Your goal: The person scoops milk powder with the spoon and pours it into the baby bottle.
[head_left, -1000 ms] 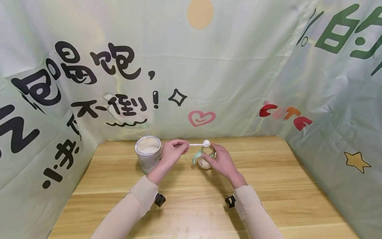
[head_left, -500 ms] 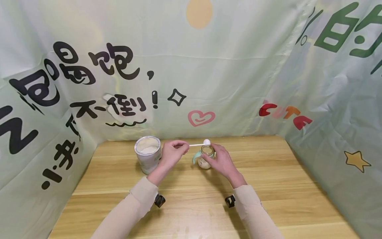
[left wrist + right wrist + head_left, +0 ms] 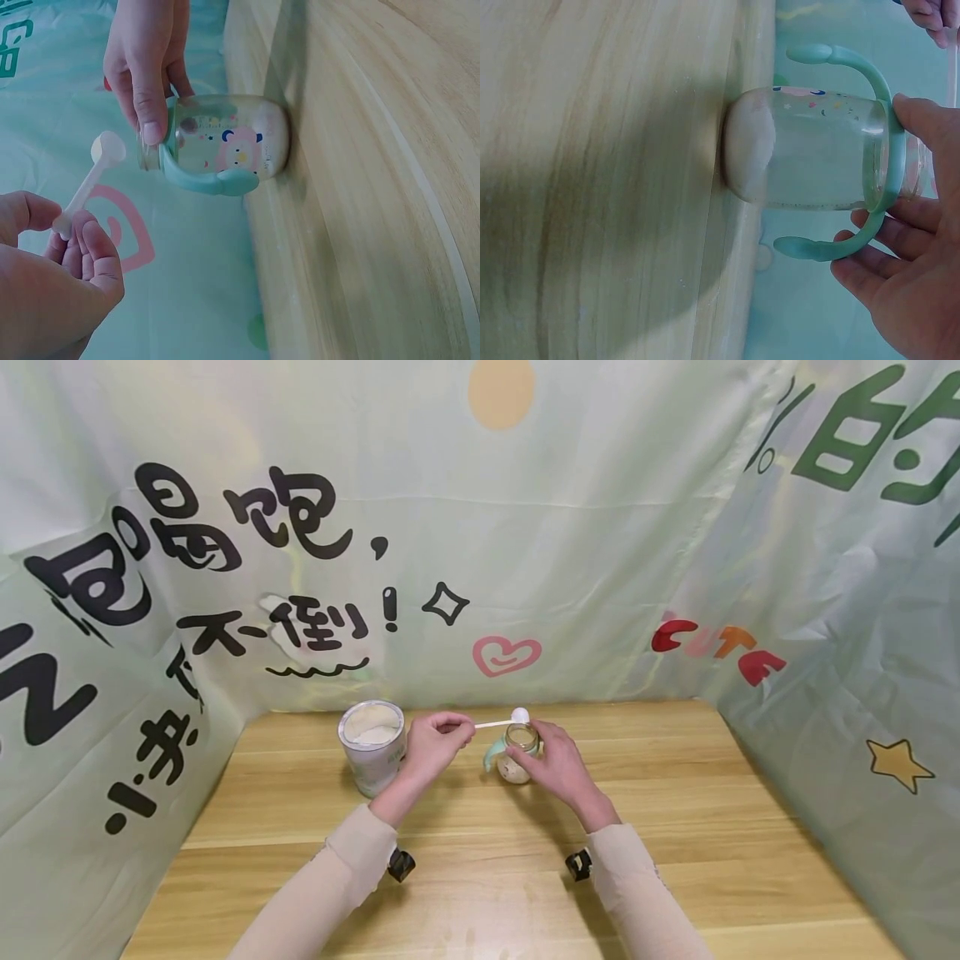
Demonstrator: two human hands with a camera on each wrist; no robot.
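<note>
What matters most is how the bowl end of your scoop (image 3: 497,723) sits over the mouth of the bottle (image 3: 513,770). From your left fingertips the scoop's long axis runs off to the right, nearly level, its bowl just above the rim; the left wrist view shows a small gap between them. The bottle's own long axis is upright, so the two cross at about a right angle. Whether the bowl has anything in it, you can't tell from here.

Your right hand (image 3: 561,768) is the nearer one to the bottle: it grips the neck and mint collar, thumb across the near side and fingers wrapped round the other, spread only as wide as the neck. The bottle stands below those fingers on the table (image 3: 675,802), a pale layer of powder (image 3: 750,142) in its bottom.

Your left hand (image 3: 433,747) pinches the tip of the scoop's stem between thumb and fingertips, with no space left between them, the remaining fingers curled. It is held higher than the rim, its forearm slanting forward and inward, mirrored by your right. Just left of that hand, away from the pinching fingers, stands the lidless tin (image 3: 375,770).
</note>
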